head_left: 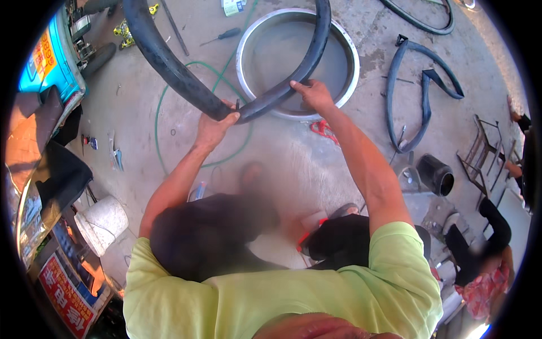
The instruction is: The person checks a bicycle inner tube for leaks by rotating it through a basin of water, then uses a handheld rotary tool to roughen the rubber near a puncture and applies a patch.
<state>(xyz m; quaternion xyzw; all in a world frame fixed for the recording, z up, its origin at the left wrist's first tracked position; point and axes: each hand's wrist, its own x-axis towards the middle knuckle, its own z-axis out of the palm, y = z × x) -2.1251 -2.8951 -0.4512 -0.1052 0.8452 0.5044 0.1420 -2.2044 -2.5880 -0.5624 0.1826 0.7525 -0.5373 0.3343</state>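
A black rubber inner tube (175,73), plump with air, runs up past the top edge of the head view. My left hand (215,125) is closed round it beside the short valve stem (237,105). Further right, my right hand (311,95) grips the tube between thumb and fingers. That stretch of tube crosses over a round metal basin (241,62) of greyish water (282,42), and I cannot tell whether it touches the water or the rim. A thin green hose (157,121) loops on the ground behind my left hand.
A screwdriver (228,33) and a rod (175,28) lie on the concrete. Flattened inner tubes (389,96) rest at right, near a black canister (436,175) and a metal frame (480,152). A white bucket (101,225) and a blue vehicle (65,62) stand left. Another person sits at right.
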